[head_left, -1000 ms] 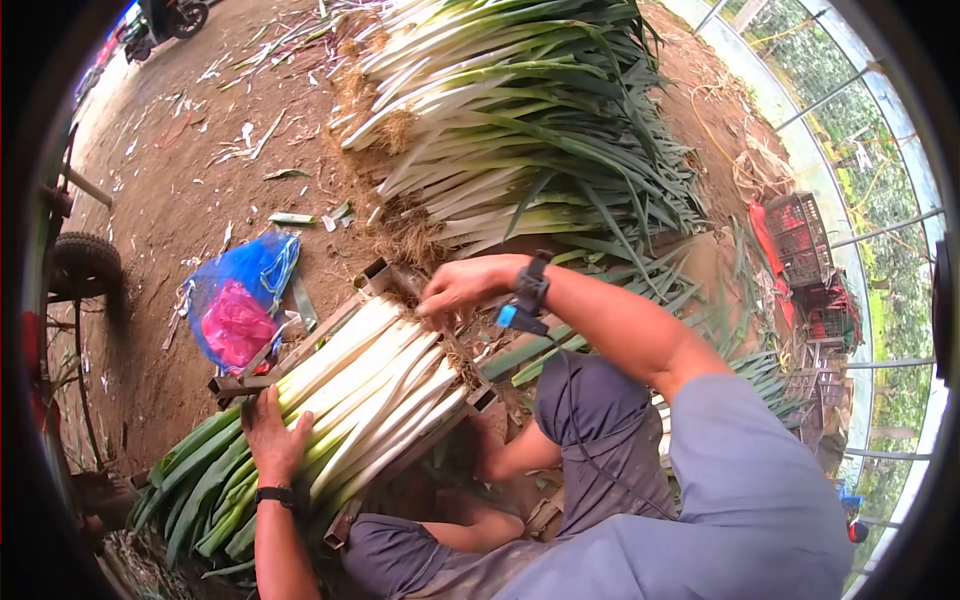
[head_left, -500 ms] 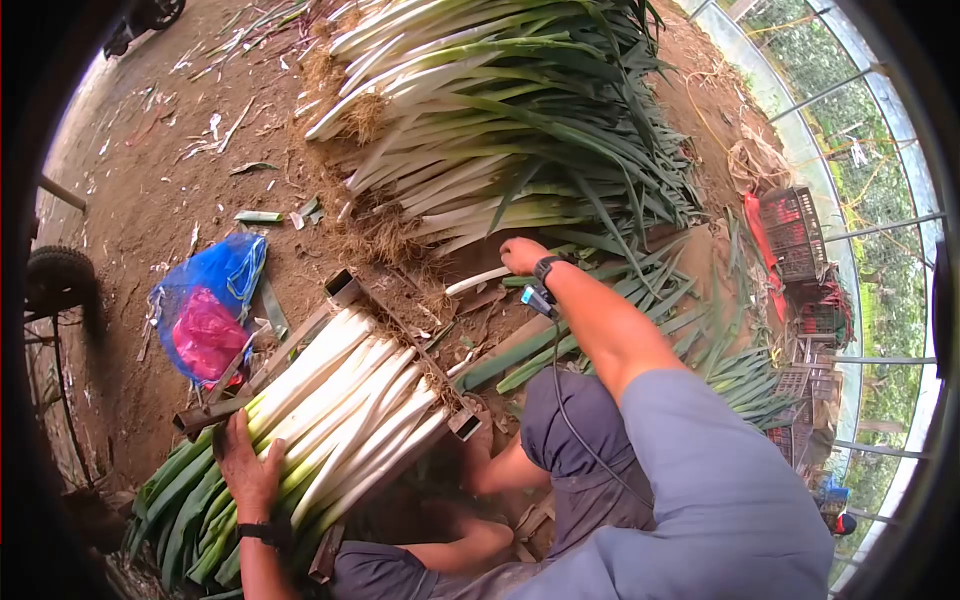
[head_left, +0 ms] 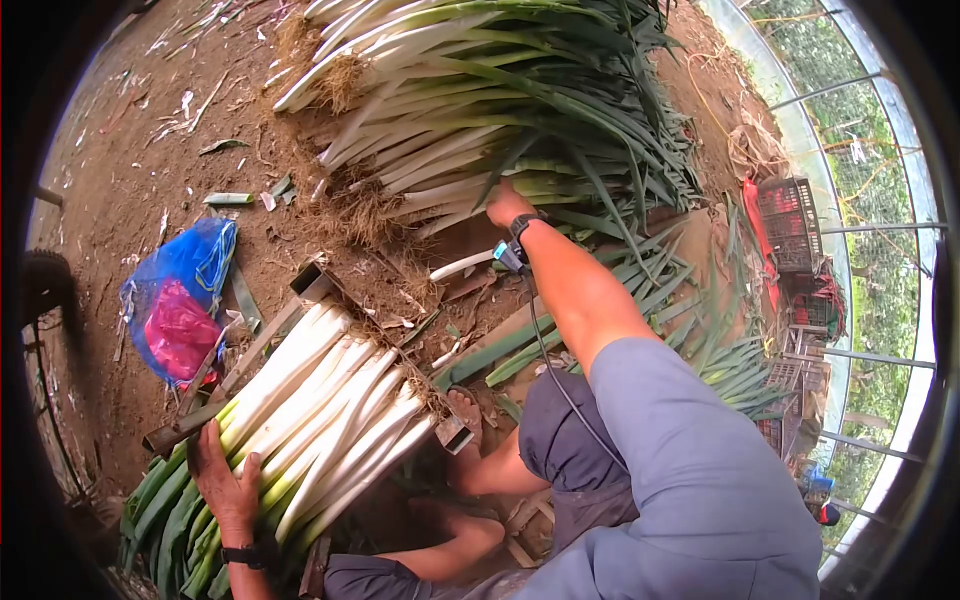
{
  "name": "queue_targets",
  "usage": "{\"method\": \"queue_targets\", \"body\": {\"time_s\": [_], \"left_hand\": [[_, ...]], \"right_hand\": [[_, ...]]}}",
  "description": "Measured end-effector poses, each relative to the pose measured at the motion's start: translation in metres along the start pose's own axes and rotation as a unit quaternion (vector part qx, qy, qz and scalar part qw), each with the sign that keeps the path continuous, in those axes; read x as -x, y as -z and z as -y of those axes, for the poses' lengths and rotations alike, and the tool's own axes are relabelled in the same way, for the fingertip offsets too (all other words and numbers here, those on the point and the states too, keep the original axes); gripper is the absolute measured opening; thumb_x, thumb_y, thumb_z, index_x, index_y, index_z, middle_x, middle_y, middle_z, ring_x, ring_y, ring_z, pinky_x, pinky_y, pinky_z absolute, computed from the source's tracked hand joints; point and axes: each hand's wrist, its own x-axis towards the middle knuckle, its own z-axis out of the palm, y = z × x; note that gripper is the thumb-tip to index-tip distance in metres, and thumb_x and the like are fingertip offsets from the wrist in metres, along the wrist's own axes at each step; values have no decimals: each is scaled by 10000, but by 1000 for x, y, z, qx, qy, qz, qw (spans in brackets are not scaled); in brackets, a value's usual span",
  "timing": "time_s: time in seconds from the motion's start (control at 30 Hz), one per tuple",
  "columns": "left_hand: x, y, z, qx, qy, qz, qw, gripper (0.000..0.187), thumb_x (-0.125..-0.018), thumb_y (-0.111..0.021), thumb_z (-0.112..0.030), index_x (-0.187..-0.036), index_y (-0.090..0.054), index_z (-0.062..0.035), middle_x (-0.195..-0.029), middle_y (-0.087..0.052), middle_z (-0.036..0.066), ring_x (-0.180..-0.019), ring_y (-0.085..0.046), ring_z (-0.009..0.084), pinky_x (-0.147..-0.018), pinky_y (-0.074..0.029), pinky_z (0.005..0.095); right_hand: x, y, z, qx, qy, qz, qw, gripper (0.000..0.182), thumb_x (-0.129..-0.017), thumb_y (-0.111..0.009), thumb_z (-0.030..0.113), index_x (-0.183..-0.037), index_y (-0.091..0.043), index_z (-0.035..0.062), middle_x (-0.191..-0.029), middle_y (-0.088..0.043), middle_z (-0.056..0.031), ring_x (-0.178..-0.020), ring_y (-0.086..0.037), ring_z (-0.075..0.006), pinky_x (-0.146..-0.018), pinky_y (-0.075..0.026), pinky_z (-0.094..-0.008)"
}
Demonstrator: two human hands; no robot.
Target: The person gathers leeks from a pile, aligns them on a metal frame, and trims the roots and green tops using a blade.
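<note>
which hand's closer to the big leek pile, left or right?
Right. The right hand is at the near edge of the big leek pile; the left hand is well away from it, on the leek bundle in the frame.

I see a plain grey-blue shirt (head_left: pixel 700 480) with a short sleeve (head_left: pixel 630 375), a bit crinkly. The dark trousers (head_left: pixel 560 430) stop around the knees, and one foot (head_left: pixel 466 415) is bare. The left hand (head_left: pixel 228 490) and the right hand (head_left: pixel 507 203) are bare too. A black band (head_left: pixel 241 556) goes round the left wrist. By the dark strap (head_left: pixel 522 226) on the right wrist is a little blue and pale box (head_left: pixel 508 257), with a thin dark cord (head_left: pixel 540 338).
</note>
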Motion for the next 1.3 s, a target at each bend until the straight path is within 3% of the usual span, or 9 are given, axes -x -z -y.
{"method": "queue_targets", "body": {"time_s": [0.2,0.3,0.73,0.8,1.03,1.07,1.13,1.23,1.3], "left_hand": [[1,-1,3,9,6,6,1000,809,-916,-592,-562,-1497,-427,-24,-1479,-480,193,-1369,-429,409,-1160,-287,542],[-2,-2,1,1,1,-5,1000,811,-917,-593,-564,-1497,-429,-21,-1477,-484,198,-1362,-438,410,-1157,-291,539],[0,7,-9,25,19,-22,999,764,-860,-694,-444,-1474,-468,-49,-1451,-510,193,-1328,-465,407,-1138,-325,512],[-1,7,-10,31,17,-31,999,758,-832,-723,-385,-1468,-474,-56,-1443,-521,185,-1319,-475,400,-1137,-332,508],[-1,-7,-1,21,33,-35,999,769,-859,-709,-474,-1462,-466,-64,-1456,-510,192,-1342,-462,405,-1151,-316,533],[-2,-9,1,18,30,-25,999,773,-862,-704,-488,-1464,-464,-65,-1458,-508,193,-1343,-462,405,-1152,-313,538],[-7,-6,4,33,37,10,999,796,-861,-694,-537,-1461,-468,-65,-1460,-503,193,-1336,-469,407,-1141,-323,543],[-12,25,-36,10,64,10,998,683,-849,-748,-440,-1378,-559,-51,-1414,-542,184,-1319,-484,395,-1124,-350,524],[-11,40,-68,57,-7,-152,987,495,-827,-794,-262,-1243,-654,-32,-1345,-596,165,-1297,-503,384,-1108,-378,492]], "right_hand": [[12,3,-17,165,100,-91,977,591,-835,-633,213,-1417,-537,203,-1166,-676,-209,-1093,-668,-392,-916,-537,-506],[13,-7,-20,261,238,-201,914,327,-750,-690,165,-1073,-743,160,-1138,-627,-140,-1088,-614,-341,-867,-544,-480],[36,-49,-46,336,311,-123,881,225,-865,-584,126,-1071,-666,163,-1021,-677,-105,-1021,-631,-299,-892,-442,-441],[45,-27,-45,284,279,-37,917,242,-847,-605,118,-1082,-638,163,-1028,-692,-121,-974,-662,-318,-844,-476,-461],[124,130,6,-17,374,-209,903,264,-909,-713,337,-1135,-671,206,-1102,-683,-58,-984,-664,-352,-809,-545,-440],[140,162,16,-70,406,-321,853,271,-928,-722,362,-1119,-663,178,-1068,-712,-66,-957,-694,-327,-796,-556,-402],[183,240,31,-284,427,-279,812,190,-923,-756,169,-1030,-617,98,-894,-728,-61,-815,-692,-140,-737,-539,-300],[248,339,28,-295,453,-462,703,331,-911,-804,260,-1051,-563,83,-813,-626,-7,-713,-609,-103,-631,-505,-276],[283,377,15,-364,493,-470,635,404,-908,-812,279,-1089,-536,47,-872,-575,11,-756,-577,-80,-619,-489,-247]]}}
